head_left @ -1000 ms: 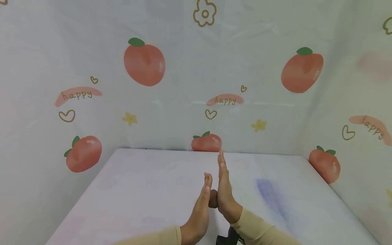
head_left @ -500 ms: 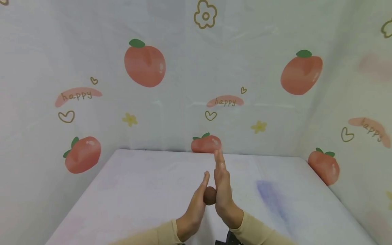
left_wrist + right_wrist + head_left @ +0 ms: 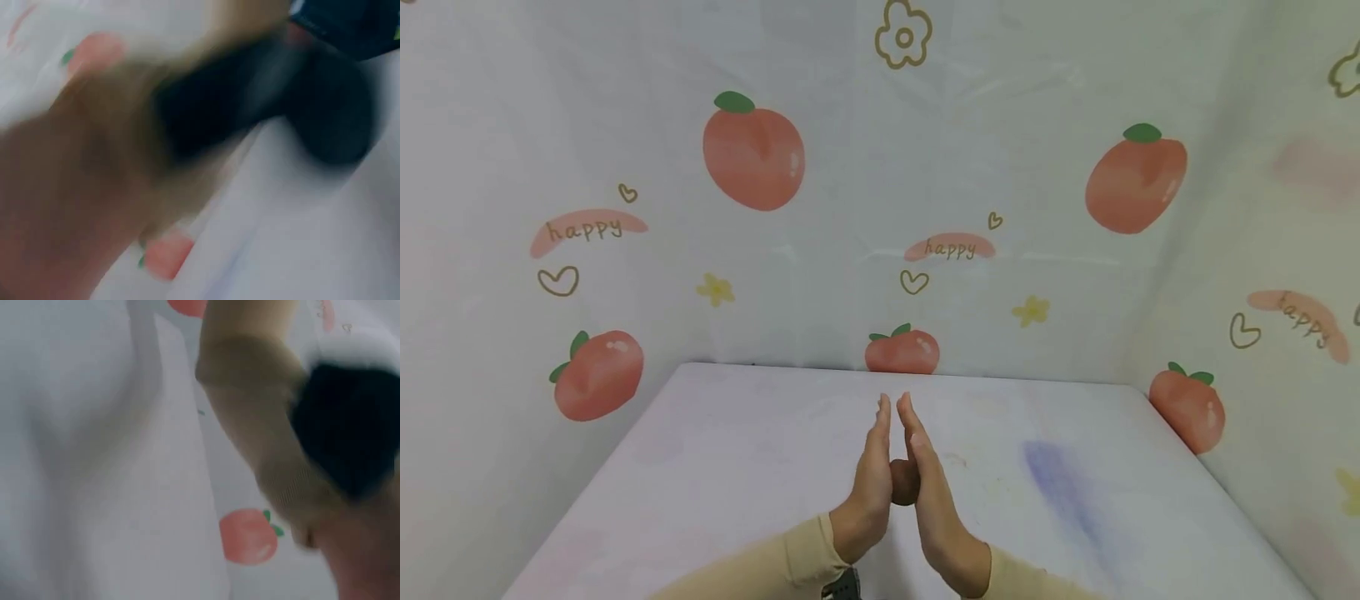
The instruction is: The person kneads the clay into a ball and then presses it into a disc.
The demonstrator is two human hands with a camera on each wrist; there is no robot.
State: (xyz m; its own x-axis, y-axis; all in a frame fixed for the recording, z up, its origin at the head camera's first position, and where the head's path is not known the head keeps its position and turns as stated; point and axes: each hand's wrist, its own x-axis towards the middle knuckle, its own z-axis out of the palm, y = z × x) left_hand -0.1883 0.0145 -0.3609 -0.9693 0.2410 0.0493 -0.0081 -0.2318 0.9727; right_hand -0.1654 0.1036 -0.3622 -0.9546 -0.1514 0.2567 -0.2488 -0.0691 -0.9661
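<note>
A small brown, clay-like ball (image 3: 905,482) sits between two flat, upright palms in the head view. My left hand (image 3: 871,483) presses on it from the left with straight fingers. From the other side my right hand (image 3: 934,500) faces it, fingers also extended and pointing up. The fingertips of both hands lean toward each other with a narrow gap between them. Both wrist views are blurred: each has bare skin, a beige sleeve (image 3: 244,369) and a dark wrist-worn device (image 3: 219,94), and the ball does not appear in them.
A white tabletop (image 3: 737,450) with a faint purple smear (image 3: 1063,483) lies beneath the hands. White sheeting (image 3: 835,167) printed with peaches rises behind it and along its sides. A dark device (image 3: 842,585) shows under the left sleeve.
The right hand has come down and toward me, while the left has slid up and away, so their fingertips are now about level. The ball has shifted slightly left between the palms.
</note>
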